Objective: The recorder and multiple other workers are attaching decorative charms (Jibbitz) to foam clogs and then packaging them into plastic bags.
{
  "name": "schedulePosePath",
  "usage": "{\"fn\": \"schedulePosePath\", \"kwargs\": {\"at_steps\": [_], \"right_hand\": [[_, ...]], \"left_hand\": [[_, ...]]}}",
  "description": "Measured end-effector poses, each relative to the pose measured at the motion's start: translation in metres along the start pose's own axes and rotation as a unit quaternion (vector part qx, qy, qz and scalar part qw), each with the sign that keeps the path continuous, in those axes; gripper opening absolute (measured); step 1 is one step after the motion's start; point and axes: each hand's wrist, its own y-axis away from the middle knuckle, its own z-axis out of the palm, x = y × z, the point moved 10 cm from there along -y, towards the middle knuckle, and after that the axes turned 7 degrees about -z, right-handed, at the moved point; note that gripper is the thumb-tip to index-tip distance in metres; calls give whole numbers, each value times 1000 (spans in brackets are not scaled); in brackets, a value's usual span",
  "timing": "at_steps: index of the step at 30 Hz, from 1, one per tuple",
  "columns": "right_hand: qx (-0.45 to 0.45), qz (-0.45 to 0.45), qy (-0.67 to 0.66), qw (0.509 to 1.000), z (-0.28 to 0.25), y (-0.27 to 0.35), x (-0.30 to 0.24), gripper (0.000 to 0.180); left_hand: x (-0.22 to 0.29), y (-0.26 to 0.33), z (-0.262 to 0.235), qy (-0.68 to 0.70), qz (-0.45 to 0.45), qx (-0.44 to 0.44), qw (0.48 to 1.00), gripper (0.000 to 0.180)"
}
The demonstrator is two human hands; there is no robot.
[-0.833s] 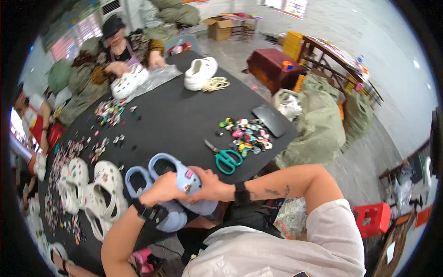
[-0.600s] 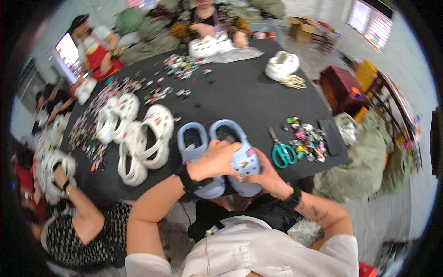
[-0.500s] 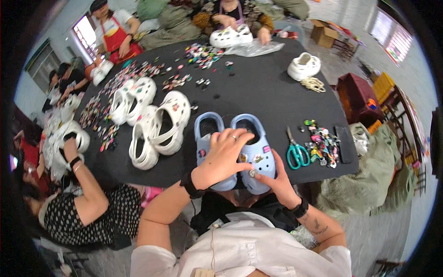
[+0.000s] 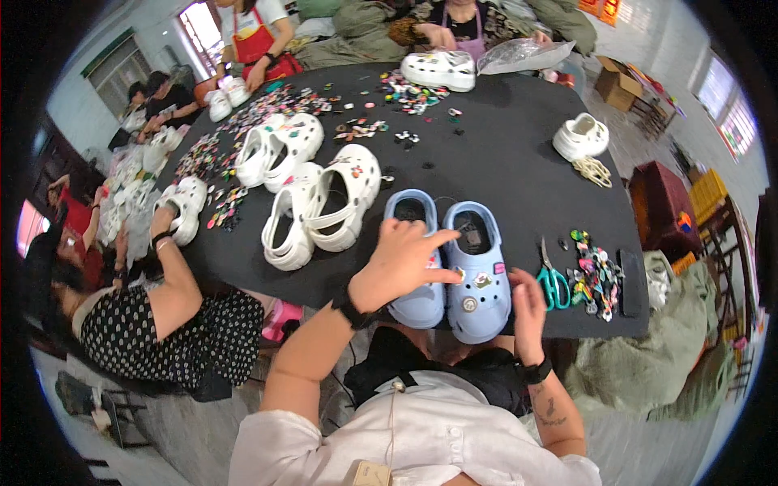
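Note:
A pair of light blue clogs stands side by side in front of me, toes toward me. The right clog (image 4: 485,312) carries several small charms on its upper, among them a pink one and a round grey one. My left hand (image 4: 401,263) is over the left clog (image 4: 417,306), thumb and forefinger spread apart, the thumb tip reaching the right clog's upper; the other fingers are partly hidden. Just off the right clog's outer side is my right hand (image 4: 528,312), fingers loosely raised with nothing visible in them.
Teal-handled scissors (image 4: 553,285) lie right of my right hand, beside piled charms (image 4: 596,279) and a flat black object (image 4: 629,282). White clogs (image 4: 344,198) stand left, with more charms beyond. Co-workers handle white clogs at the far side and left; one hand (image 4: 164,219) is inside a clog.
My right hand has let go of the right clog and moved off to its right. My left thumb has moved away from the round charm, which now shows fully. The view has shifted.

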Motion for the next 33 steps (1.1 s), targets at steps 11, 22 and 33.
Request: {"fn": "schedulePosePath", "kwargs": {"at_steps": [11, 22, 33], "right_hand": [[75, -74, 123, 987, -24, -19, 15, 26], [68, -100, 103, 987, -36, -15, 20, 21], [61, -95, 167, 979, -26, -13, 7, 21]], "left_hand": [[4, -49, 52, 154, 45, -337, 928, 64], [-74, 0, -61, 427, -131, -126, 886, 32], [-302, 178, -171, 659, -289, 302, 625, 44]]}}
